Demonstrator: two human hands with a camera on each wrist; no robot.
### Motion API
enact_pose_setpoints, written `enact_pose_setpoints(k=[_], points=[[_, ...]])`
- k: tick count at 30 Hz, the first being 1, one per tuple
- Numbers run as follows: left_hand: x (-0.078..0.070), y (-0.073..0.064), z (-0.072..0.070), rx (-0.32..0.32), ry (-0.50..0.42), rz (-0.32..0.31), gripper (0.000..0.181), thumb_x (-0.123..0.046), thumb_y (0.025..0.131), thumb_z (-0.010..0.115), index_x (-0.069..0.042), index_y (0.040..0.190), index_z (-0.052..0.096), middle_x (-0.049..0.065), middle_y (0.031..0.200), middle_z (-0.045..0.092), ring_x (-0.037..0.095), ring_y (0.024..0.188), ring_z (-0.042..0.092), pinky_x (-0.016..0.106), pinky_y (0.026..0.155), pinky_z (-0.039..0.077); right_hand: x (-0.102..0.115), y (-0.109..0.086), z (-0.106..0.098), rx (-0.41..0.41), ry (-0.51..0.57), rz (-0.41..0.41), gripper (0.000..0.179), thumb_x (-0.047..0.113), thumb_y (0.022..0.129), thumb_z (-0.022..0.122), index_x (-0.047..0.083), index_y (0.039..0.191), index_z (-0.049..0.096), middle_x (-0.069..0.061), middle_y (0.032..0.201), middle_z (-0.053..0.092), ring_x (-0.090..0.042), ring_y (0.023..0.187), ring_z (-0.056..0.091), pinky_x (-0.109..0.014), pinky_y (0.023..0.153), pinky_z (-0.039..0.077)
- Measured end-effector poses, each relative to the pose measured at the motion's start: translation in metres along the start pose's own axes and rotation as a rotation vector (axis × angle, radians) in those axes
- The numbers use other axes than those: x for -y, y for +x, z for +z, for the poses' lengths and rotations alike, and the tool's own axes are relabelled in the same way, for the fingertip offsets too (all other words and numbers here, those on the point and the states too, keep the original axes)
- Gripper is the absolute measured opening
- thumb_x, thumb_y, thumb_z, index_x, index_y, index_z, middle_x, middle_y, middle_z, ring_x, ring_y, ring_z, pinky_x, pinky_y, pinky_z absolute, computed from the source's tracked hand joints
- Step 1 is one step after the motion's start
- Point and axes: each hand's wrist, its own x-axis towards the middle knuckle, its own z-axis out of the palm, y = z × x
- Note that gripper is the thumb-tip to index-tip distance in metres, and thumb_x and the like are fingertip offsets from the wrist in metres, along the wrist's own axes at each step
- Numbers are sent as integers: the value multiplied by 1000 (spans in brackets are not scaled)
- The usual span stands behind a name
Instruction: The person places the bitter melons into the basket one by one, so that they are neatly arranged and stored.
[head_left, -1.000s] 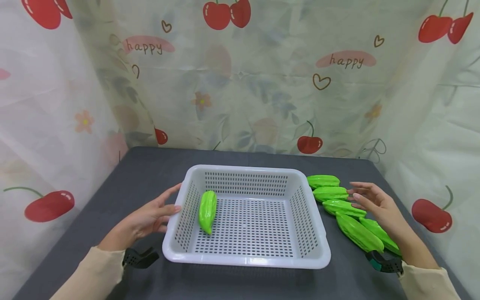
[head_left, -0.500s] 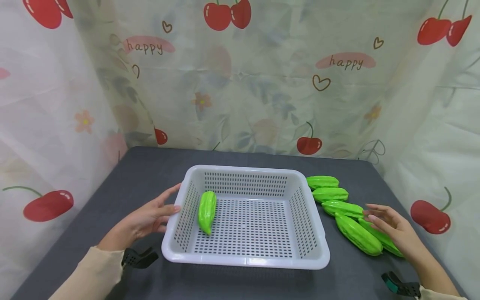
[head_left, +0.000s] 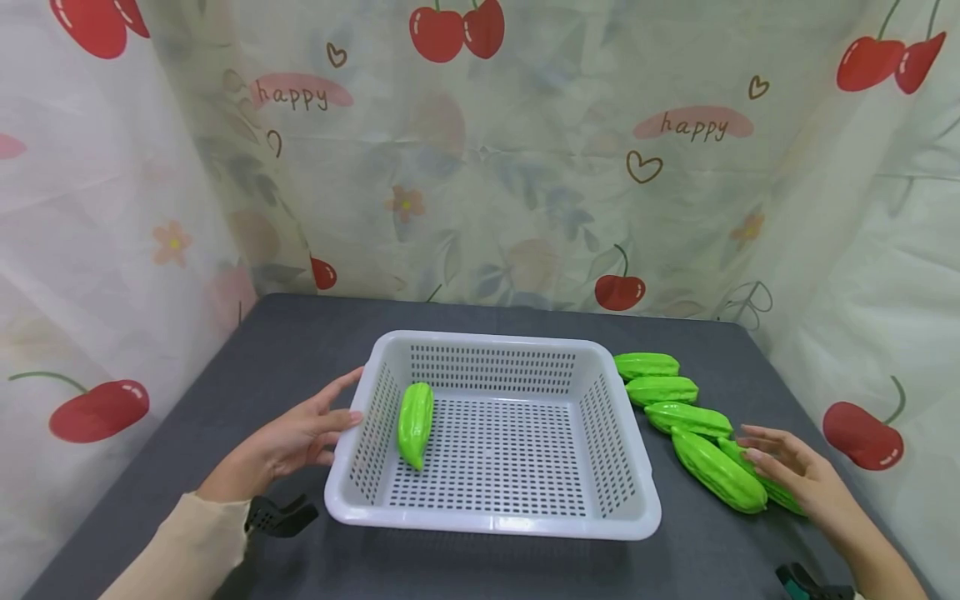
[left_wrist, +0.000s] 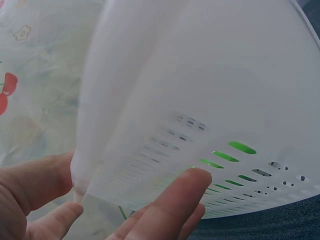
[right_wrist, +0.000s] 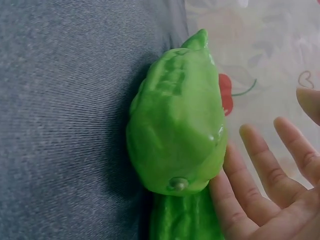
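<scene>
In the head view, my left hand [head_left: 296,437] holds the left rim of a white perforated plastic basket [head_left: 491,523]. In the left wrist view, its fingers [left_wrist: 172,205] touch the basket's outer wall. One bright green bitter melon [head_left: 415,425] lies inside, near the left wall. Several more lie in a slanting row right of the basket. My right hand [head_left: 795,467] hovers at the row's near end with fingers spread, beside a bitter melon [head_left: 776,492] it partly hides. The right wrist view shows that bitter melon [right_wrist: 175,120] close up; whether the fingers touch it I cannot tell.
A dark grey table [head_left: 450,571] bears everything. A white curtain [head_left: 495,183] with cherry and "happy" prints stands behind it and at both sides. The bitter melon row [head_left: 660,389] runs close along the basket's right side.
My right hand has moved from beside the middle of the bitter melon row toward me and to the right, to the near end. The left hand and basket have stayed put.
</scene>
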Motion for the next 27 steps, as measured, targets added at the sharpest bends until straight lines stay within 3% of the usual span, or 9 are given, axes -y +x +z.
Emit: enact_pose_setpoints(k=[21, 24, 27], points=[[1, -1, 2, -25, 2, -4, 88, -19, 96, 61, -37, 155, -1, 29, 149, 34, 42, 112, 63, 60, 83, 53, -4, -3, 10, 15, -70, 113, 55, 32, 100, 53, -1, 142, 39, 28, 109, 57, 18, 96, 53, -18, 75, 53], [1, -1, 2, -24, 6, 0, 87, -20, 96, 61, -37, 155, -1, 29, 149, 34, 42, 112, 63, 60, 83, 53, -4, -3, 11, 26, -82, 128, 57, 32, 99, 54, -1, 142, 39, 18, 115, 60, 18, 96, 52, -18, 75, 53], [1, -2, 2, -21, 7, 3, 87, -19, 96, 61, -37, 155, -1, 29, 149, 34, 42, 112, 63, 60, 83, 53, -3, -3, 13, 33, -105, 144, 59, 33, 98, 56, -2, 143, 38, -2, 124, 62, 19, 96, 51, -18, 75, 53]])
